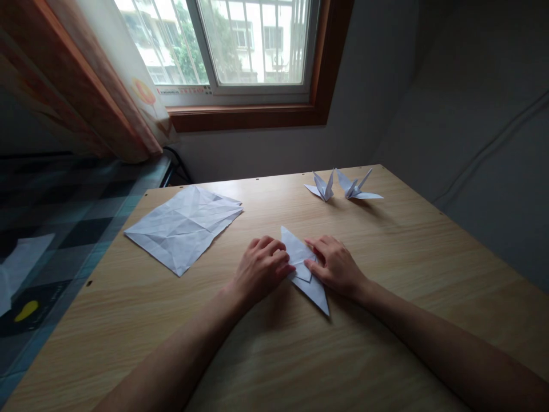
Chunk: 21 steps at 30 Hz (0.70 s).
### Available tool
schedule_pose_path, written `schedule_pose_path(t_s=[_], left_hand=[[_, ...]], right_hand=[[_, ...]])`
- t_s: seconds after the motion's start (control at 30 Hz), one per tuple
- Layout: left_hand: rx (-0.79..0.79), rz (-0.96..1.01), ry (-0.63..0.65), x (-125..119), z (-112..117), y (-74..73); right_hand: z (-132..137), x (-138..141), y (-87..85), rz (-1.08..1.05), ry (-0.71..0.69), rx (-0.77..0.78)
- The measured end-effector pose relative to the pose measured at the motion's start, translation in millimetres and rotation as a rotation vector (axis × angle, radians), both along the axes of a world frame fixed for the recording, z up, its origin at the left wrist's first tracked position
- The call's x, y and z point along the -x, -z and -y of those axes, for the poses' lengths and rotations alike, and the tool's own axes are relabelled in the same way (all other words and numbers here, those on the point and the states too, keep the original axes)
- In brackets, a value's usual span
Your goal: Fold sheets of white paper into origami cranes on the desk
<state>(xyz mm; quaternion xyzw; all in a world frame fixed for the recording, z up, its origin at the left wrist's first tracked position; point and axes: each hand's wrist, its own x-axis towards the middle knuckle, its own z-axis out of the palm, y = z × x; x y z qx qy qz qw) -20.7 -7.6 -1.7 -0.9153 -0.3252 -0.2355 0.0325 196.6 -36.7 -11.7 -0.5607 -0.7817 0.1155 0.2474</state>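
Note:
A piece of folded white paper point(315, 293) lies on the wooden table, with one point toward the window and the other toward me. A smaller folded flap shows on top at its middle. My left hand point(263, 264) is closed at the paper's left edge, its fingers curled and the thumb on the sheet. From the right, my right hand point(337, 264) presses on the paper with its thumb and index finger at the right edge. The fingers of both hands hide parts of both edges.
Two folded paper cranes point(325, 187) stand near the far edge of the table point(407, 246). A creased, unfolded white sheet point(184, 229) lies at the left. Beyond the table's left side is a checked cloth surface point(86, 200) with white paper point(26, 266) on it.

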Motion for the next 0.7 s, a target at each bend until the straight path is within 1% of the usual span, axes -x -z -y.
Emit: schedule_pose_path(t_s=[0.07, 0.17, 0.23, 0.33, 0.47, 0.7], left_hand=[[-0.004, 0.025, -0.101, 0.6, -0.5, 0.5], [0.008, 0.069, -0.251, 1.2, -1.9, 1.5], [0.031, 0.069, -0.294, 1.1, -2.9, 1.9], [0.072, 0.044, -0.294, 0.2, -3.9, 1.8], [0.110, 0.058, -0.261, -0.2, -3.5, 0.8], [0.120, 0.149, -0.188, 1.9, -1.8, 0.1]], right_hand=[[-0.4, 1.1, -1.5, -0.020, 0.014, 0.037], [-1.1, 1.9, -3.3, -0.111, 0.049, 0.078], [-1.2, 2.2, -3.8, -0.185, 0.072, 0.091], [-1.1, 2.1, -3.6, -0.255, 0.088, 0.097], [-2.0, 1.1, -2.8, -0.291, 0.105, 0.072], [-5.7, -3.4, 0.9, -0.279, 0.053, 0.050]])
